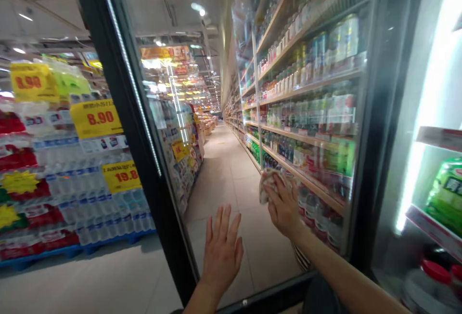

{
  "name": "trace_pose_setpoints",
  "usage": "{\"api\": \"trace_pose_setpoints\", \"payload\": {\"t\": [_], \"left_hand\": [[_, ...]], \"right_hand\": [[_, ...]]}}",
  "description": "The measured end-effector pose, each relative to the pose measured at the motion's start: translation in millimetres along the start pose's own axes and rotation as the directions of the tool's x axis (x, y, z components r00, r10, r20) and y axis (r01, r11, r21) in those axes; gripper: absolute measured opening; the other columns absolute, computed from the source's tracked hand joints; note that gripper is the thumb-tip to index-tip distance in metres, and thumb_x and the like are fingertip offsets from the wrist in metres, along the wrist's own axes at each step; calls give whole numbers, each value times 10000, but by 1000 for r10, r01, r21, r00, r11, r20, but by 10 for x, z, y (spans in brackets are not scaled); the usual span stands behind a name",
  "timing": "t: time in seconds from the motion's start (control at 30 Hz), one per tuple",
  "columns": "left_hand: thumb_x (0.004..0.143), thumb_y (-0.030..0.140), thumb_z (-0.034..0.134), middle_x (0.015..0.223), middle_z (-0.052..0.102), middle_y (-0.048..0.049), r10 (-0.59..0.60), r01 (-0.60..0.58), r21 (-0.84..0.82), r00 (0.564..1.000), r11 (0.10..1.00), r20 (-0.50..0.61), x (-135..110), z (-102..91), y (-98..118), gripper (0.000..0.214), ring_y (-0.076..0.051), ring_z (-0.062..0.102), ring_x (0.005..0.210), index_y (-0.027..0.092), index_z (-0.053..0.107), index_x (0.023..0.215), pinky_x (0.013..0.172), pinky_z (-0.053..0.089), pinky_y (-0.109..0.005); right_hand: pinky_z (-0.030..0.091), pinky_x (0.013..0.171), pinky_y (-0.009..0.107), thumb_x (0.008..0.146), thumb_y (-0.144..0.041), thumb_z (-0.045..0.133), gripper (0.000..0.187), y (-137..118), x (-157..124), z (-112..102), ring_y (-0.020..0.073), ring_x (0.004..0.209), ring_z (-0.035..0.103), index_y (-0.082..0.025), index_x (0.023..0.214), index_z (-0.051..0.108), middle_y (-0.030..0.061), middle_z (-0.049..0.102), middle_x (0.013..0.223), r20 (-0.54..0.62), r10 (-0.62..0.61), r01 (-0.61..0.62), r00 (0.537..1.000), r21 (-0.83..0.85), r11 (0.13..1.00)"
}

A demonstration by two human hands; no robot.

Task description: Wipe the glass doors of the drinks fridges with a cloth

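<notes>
A glass door (252, 261) in a dark frame (144, 126) stands swung open before me. My right hand (283, 205) presses a crumpled, pale patterned cloth (269, 184) against the glass, right of the middle. Lower and to the left, my left hand (222, 246) has its fingers spread and holds nothing. Its palm faces the pane; whether it touches the glass I cannot tell. Shelves of bottles and cans (306, 102) show in the right part of the pane, partly as reflections.
Left of the door, stacked packs of bottles (104, 208) sit on a blue pallet (68, 251) with yellow price signs (97, 117). At right is the lit cooler interior, with a green package (447, 193) on a shelf and a red-capped container (429, 280) below.
</notes>
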State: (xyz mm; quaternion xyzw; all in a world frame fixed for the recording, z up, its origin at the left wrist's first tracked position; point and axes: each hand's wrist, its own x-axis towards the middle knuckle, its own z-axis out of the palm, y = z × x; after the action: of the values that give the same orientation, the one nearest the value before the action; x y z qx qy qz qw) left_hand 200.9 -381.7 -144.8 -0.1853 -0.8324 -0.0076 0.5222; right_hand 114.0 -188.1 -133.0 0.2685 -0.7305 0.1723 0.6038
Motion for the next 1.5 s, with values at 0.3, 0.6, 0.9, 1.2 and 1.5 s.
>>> {"api": "trace_pose_setpoints", "payload": {"t": [0.3,0.6,0.9,1.2,1.5], "left_hand": [[810,165,528,1394,421,-123,84,-93,-106,992,990,-93,417,93,56,451,-202,252,1364,189,474,1257,1128,152,-429],[804,210,545,1375,444,-98,90,-90,9,992,996,-89,529,209,-34,514,-177,187,1382,207,444,1308,1138,80,-411],[803,222,542,1370,455,-71,62,-62,7,986,998,-152,510,271,-12,544,-172,209,1379,229,420,1333,1140,78,-400],[822,251,547,1357,477,-40,13,-26,-64,982,998,-188,489,297,-11,575,-154,250,1364,282,362,1365,1140,100,-380],[828,287,542,1386,438,-39,3,-17,-70,982,997,-190,470,333,-14,569,-161,235,1371,282,361,1367,1143,87,-400]], "right_hand": [[163,1115,523,777,-115,459,389,139,-53,-19,249,1380,223,-230,1131,569,59,349,1452,26,-38,38,999,-1,999],[218,1088,560,776,-98,436,502,303,-432,-82,274,1386,198,-229,1259,473,69,190,1519,64,52,-50,997,-44,998],[210,1090,570,813,-108,400,570,446,-132,-65,281,1388,196,-247,1365,362,76,172,1524,-105,149,-153,983,-35,988],[195,1087,598,825,-110,410,593,829,-65,-111,288,1386,201,-266,1390,317,66,155,1529,-149,111,-124,983,-78,989],[207,1092,581,839,-114,395,647,925,-162,-114,273,1397,169,-275,1437,207,66,119,1535,-108,126,-139,986,-126,982]]}}
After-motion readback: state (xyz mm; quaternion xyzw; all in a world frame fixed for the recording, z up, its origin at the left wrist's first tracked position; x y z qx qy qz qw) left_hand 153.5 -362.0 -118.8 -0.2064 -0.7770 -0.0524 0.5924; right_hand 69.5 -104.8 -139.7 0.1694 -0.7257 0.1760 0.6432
